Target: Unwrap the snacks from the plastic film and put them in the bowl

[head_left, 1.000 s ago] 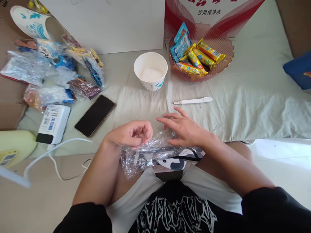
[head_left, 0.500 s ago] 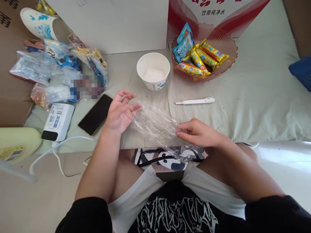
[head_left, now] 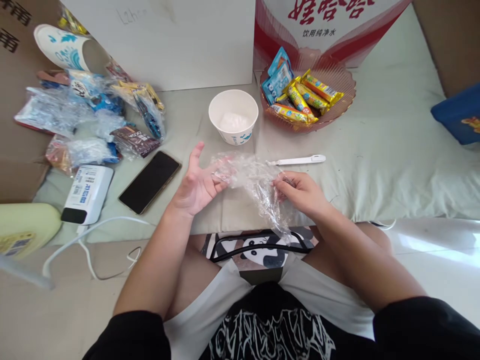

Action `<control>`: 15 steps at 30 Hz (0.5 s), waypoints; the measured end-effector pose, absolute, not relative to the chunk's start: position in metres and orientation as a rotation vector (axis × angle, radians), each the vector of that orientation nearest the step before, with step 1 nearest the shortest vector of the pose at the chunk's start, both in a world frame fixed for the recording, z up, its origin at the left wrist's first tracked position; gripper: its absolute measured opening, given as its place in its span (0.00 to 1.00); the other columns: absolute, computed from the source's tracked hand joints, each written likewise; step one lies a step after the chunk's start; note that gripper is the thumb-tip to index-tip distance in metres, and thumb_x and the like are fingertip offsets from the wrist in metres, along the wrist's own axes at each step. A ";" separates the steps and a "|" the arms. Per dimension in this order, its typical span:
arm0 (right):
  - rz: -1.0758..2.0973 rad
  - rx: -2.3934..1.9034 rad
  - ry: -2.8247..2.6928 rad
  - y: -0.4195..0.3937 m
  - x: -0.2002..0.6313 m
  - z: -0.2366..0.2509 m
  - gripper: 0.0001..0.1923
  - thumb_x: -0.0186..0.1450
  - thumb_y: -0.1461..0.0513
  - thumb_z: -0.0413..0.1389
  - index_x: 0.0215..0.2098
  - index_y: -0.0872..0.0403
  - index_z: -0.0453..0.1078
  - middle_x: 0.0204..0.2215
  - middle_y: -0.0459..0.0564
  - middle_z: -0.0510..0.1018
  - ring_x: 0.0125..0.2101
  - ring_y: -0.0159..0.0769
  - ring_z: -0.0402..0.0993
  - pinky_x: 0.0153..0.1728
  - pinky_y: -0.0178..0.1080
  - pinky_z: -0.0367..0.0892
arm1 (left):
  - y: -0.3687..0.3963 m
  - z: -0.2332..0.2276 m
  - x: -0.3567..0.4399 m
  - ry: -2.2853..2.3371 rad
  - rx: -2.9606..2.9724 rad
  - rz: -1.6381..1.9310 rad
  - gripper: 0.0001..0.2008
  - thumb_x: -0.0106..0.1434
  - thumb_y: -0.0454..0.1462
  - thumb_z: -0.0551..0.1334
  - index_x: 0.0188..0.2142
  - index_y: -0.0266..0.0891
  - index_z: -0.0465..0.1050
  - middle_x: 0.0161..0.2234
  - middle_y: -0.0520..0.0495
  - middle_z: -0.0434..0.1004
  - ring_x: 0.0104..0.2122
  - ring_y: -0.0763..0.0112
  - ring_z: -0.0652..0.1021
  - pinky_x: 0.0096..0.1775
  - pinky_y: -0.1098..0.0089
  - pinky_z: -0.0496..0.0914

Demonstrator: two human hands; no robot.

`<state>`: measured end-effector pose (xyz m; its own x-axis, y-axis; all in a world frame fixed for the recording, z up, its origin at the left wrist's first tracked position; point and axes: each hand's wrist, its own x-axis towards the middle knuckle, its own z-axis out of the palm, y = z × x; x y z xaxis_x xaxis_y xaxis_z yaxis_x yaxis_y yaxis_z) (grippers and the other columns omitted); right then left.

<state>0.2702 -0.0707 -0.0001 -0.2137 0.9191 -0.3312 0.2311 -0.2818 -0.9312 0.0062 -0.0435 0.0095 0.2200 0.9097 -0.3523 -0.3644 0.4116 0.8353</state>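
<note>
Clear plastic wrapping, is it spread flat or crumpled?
Crumpled: the clear plastic wrapping shows many creases, and a bunched end hangs from the right hand.

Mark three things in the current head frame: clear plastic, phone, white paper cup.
Clear plastic (head_left: 258, 182): head view, middle of the crumpled sheet between the hands.
Phone (head_left: 150, 182): head view, middle of the dark screen.
White paper cup (head_left: 231, 138): head view, outer front wall.

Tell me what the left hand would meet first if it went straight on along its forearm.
Beyond the bag at its fingers, the left hand would probably meet the cup, though height is unclear from one view.
</note>
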 end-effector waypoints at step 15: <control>1.545 -1.359 -1.857 -0.081 0.274 -0.004 0.14 0.67 0.53 0.58 0.44 0.54 0.77 0.35 0.50 0.84 0.32 0.36 0.79 0.37 0.39 0.74 | -0.039 -0.001 0.013 1.189 0.759 1.124 0.26 0.49 0.36 0.74 0.48 0.45 0.72 0.32 0.52 0.84 0.22 0.77 0.75 0.24 0.77 0.67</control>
